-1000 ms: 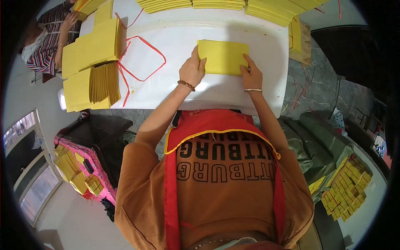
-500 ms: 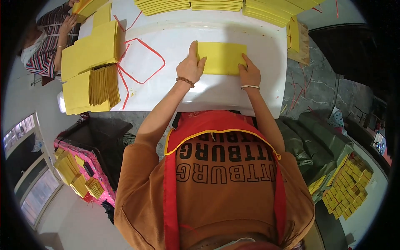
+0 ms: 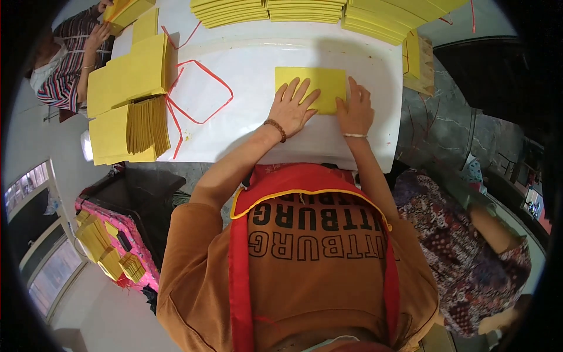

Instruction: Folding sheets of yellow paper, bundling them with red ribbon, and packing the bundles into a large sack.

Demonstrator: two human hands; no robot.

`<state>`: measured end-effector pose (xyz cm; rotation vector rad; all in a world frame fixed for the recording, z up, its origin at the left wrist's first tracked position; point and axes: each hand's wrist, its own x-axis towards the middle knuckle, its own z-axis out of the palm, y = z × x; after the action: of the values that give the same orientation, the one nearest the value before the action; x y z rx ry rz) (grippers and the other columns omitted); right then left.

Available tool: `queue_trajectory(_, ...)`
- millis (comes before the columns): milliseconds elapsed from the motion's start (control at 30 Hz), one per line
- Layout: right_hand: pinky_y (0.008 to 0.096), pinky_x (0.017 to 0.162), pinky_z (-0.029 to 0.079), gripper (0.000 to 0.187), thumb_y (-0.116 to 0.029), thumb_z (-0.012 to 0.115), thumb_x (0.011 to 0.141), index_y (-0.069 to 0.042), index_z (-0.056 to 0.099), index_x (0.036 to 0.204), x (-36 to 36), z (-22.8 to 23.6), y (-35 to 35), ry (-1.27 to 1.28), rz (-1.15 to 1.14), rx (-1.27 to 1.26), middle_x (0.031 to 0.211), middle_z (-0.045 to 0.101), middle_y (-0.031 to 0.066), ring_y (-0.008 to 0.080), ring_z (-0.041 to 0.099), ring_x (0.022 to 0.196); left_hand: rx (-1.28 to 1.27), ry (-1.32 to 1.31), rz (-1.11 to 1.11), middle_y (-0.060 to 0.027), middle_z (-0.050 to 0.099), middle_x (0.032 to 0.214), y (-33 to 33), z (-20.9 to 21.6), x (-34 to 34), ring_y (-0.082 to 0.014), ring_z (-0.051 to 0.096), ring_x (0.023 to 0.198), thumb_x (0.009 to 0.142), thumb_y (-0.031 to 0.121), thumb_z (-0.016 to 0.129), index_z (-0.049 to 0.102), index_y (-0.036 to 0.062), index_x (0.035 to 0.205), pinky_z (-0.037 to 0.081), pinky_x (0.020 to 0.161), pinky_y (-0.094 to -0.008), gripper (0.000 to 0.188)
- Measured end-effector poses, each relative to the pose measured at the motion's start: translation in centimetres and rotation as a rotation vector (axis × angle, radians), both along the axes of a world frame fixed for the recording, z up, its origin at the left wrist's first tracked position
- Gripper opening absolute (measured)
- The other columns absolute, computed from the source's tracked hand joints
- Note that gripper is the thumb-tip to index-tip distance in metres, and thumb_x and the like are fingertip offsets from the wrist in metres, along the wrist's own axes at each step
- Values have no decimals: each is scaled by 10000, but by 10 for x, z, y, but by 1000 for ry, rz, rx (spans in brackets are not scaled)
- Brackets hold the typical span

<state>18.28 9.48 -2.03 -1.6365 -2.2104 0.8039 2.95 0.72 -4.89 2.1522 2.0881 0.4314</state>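
Observation:
A yellow rectangular paper piece [image 3: 329,85] lies flat on the white-covered table [image 3: 246,70] in front of me. My left hand [image 3: 292,105] rests on its left half, palm down with the fingers spread. Beside the paper's right edge is my right hand [image 3: 355,111]; its thumb touches the edge and the fingers stretch away from me, a little apart. Whether the paper is a single sheet or a folded stack cannot be seen.
Yellow paper stacks line the table's far edge [image 3: 305,13], and more piles [image 3: 126,76] stand at the left. Red ribbon [image 3: 226,97] lies loose near them. At the far left a person in a striped top [image 3: 64,82] handles yellow paper. Another person in patterned clothing [image 3: 446,246] is close on my right.
My left hand has gone from the paper's left edge to flat on top of it. The paper sits slightly nearer me. A person in patterned clothing has come into view at the right.

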Motion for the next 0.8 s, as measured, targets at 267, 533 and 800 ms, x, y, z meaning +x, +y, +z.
queue_trajectory(267, 676, 964, 110, 518, -424, 390, 881, -187, 359, 1340, -13, -36, -21, -201, 497, 357, 1405, 313, 37, 257, 270, 1303, -25, -71, -45, -146, 319, 1372, 5, 4, -8, -330, 259, 1277, 779, 254, 558, 401, 97, 1286, 196, 1035, -469, 554)
queue_trajectory(533, 698, 961, 57, 552, -447, 347, 894, -192, 295, 1381, -19, -24, -20, -431, 525, 255, 1472, 177, 7, 219, 124, 1360, -71, -346, -108, -185, 405, 1269, 3, 33, -26, -347, 389, 1151, 666, 110, 591, 310, 26, 1326, 327, 930, -442, 722)
queue_trajectory(800, 633, 996, 96, 456, -348, 446, 874, -160, 441, 1290, -1, -33, -5, -187, 519, 111, 1429, 270, 49, 254, 198, 1331, 93, 363, -162, -128, 516, 1038, -2, 16, -2, -248, 495, 958, 744, 146, 529, 369, 4, 1291, 430, 753, -353, 587)
